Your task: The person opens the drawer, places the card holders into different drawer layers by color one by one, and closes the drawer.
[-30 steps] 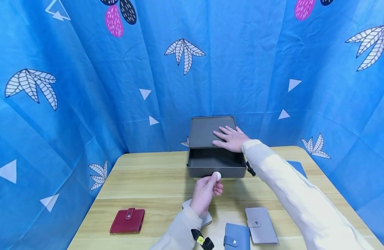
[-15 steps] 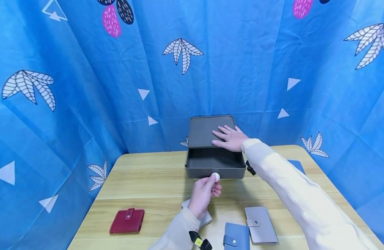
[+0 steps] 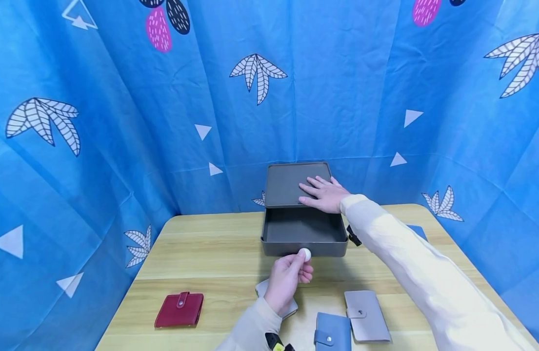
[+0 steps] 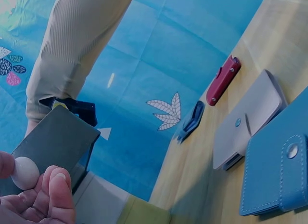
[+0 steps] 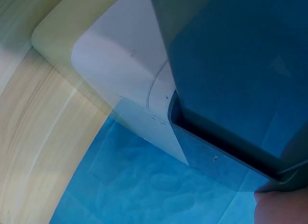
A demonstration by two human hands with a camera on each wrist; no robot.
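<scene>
A small dark grey drawer box stands at the back of the table, its drawer [image 3: 278, 249] pulled out and the inside bare. My left hand [image 3: 283, 280] pinches the round white knob [image 3: 307, 254] on the drawer front between thumb and fingers; the knob [image 4: 25, 173] also shows in the left wrist view. My right hand [image 3: 326, 194] rests with straight, spread fingers on the grey top [image 3: 284, 185] of the box. In the right wrist view, pale lower tiers [image 5: 120, 55] show beneath the dark drawer, and only a bit of the hand [image 5: 284, 207] appears.
A red card wallet [image 3: 179, 310] lies at the left. Near the front are a blue wallet [image 3: 333, 332] and a grey wallet [image 3: 368, 317]. A pale wallet [image 3: 291, 309] lies partly under my left arm. Behind my right sleeve, a blue item [image 3: 417, 231] peeks out.
The drawer has slid a little further out toward me with my left hand on its knob. My right hand has stayed on top of the box.
</scene>
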